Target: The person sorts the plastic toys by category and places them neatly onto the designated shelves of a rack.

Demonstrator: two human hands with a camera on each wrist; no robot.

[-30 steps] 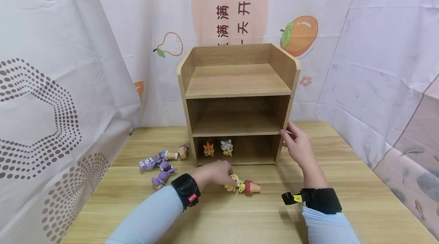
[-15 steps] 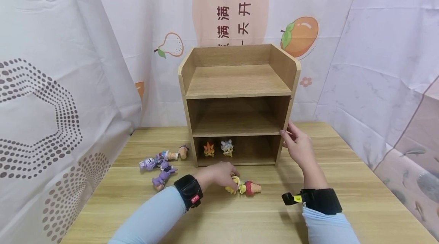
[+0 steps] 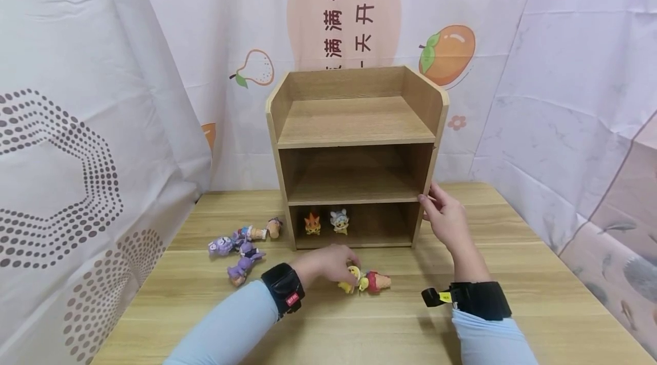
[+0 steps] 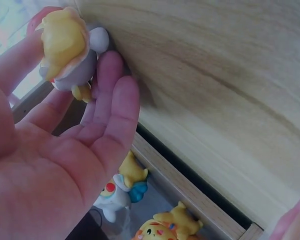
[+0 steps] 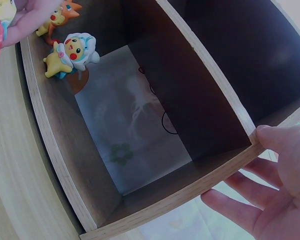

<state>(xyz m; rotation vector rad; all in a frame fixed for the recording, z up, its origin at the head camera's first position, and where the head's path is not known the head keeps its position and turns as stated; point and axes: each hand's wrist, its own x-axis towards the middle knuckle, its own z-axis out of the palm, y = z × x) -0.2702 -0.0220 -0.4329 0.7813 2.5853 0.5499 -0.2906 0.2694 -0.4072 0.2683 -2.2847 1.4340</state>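
yellow figurine (image 3: 352, 277): lying on the table (image 3: 390, 325) just in front of the shelf unit (image 3: 354, 154), touching a red ice-cream-cone toy (image 3: 378, 281) on its right; in the left wrist view (image 4: 67, 47) pinched at the fingertips, close against the tabletop.
left hand (image 3: 323, 262): fingers curled down over the yellow figurine, grasping it between thumb and fingertips; judged a pick-up grip, low and from the side because the toy lies flat.
right hand (image 3: 445, 218): thumb on the front edge of the shelf unit's right side panel, fingers round behind it; gripping the panel, seemingly to steady the unit.
shelf unit: three levels, upright on the table; top and middle levels bare.
bottom compartment: orange figurine (image 3: 312, 223) and grey-white figurine (image 3: 339, 220) standing side by side at the left, facing outward; right part unoccupied, seen through in the right wrist view (image 5: 140, 130).
left of shelf: purple figurines (image 3: 233, 251) and a cone-shaped toy (image 3: 262, 231) lying on their sides in a loose cluster on the table, well apart from both hands.
backdrop: printed cloth with fruit pictures (image 3: 446, 51) hung behind the table.
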